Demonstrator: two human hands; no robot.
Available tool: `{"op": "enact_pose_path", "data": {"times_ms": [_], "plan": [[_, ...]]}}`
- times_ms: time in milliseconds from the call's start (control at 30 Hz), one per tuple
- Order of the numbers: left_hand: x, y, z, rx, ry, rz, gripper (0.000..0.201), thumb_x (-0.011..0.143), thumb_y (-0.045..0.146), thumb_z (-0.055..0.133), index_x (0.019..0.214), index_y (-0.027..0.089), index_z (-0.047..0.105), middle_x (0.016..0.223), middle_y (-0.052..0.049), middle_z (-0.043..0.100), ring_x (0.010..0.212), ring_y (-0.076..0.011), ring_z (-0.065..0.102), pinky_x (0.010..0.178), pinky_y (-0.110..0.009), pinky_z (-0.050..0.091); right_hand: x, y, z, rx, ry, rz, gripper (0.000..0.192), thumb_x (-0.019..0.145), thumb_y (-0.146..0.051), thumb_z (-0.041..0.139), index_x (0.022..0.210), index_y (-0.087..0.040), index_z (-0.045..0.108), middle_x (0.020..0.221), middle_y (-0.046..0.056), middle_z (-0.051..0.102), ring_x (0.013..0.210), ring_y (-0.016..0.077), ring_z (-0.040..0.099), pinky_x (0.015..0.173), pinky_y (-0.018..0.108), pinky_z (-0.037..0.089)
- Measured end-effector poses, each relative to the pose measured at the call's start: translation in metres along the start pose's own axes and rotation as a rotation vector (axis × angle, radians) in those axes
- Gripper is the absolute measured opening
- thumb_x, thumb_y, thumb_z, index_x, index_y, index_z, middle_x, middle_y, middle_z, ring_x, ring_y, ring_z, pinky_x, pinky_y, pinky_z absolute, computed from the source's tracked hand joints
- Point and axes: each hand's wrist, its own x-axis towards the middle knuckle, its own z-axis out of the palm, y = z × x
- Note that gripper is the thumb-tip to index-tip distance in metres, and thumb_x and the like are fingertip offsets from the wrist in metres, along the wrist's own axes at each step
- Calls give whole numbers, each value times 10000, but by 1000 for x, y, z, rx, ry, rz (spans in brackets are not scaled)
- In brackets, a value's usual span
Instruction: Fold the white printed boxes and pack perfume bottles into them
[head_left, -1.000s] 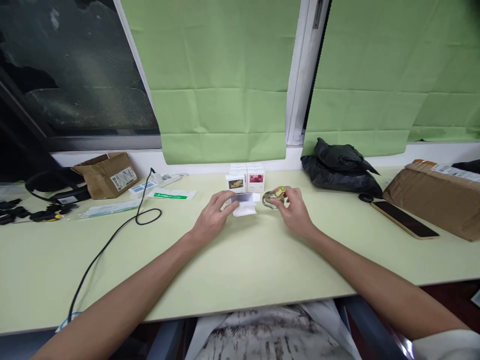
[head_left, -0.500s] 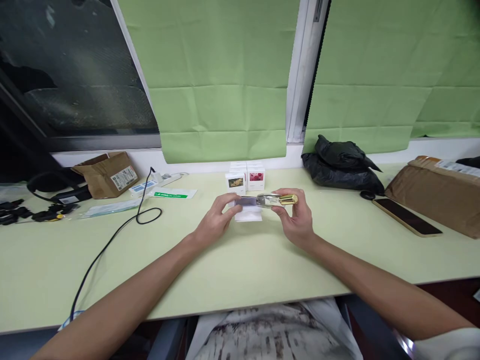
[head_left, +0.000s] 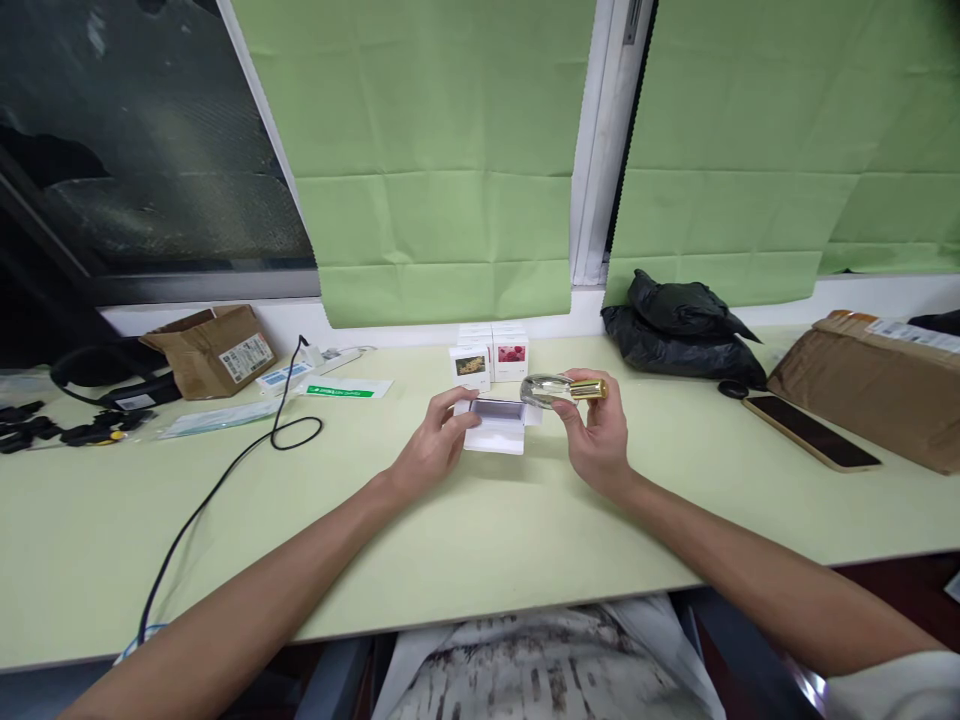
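My left hand grips the left end of a small white box that lies on the pale green table with its open mouth facing right. In my right hand is a clear glass bottle with a gold cap, held on its side just right of and slightly above the box's open flap. The bottle's glass end points at the box and the cap points right.
Small white boxes with pictures stand behind the hands. A black cable loops at the left, near a cardboard box. At the right lie a black bag, a phone and a brown parcel.
My right hand lifted the bottle off the table, turned it on its side and brought it to the box's mouth. The white box shifted slightly toward me in my left hand.
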Motion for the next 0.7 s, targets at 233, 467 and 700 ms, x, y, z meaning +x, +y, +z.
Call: {"op": "enact_pose_path", "data": {"times_ms": [233, 467, 700], "plan": [[-1, 2, 0, -33, -22, -33, 435, 947, -46, 449, 1260, 254, 486, 1440, -152, 457, 1395, -271, 525, 1046, -518, 572, 0, 1, 0, -21, -9, 35, 303, 1019, -458, 628, 1230, -258, 545, 1168, 100, 641, 1081, 268, 654, 937, 457, 566], [-3, 0, 2, -76, -3, -43, 464, 913, -61, 481, 1243, 265, 471, 1429, -143, 459, 1403, -276, 533, 1040, -536, 571, 0, 1, -1, -22, -14, 73, 309, 1017, -466, 633, 1231, -257, 553, 1166, 93, 645, 1070, 260, 651, 928, 441, 561], [-1, 1, 3, -60, 2, -5, 452, 921, -71, 460, 1242, 246, 468, 1408, -154, 447, 1392, -293, 555, 980, -496, 600, 0, 3, -1, 1, -7, 90, 308, 1008, -454, 649, 1226, -255, 559, 1167, 90, 647, 1047, 255, 654, 926, 438, 558]]}}
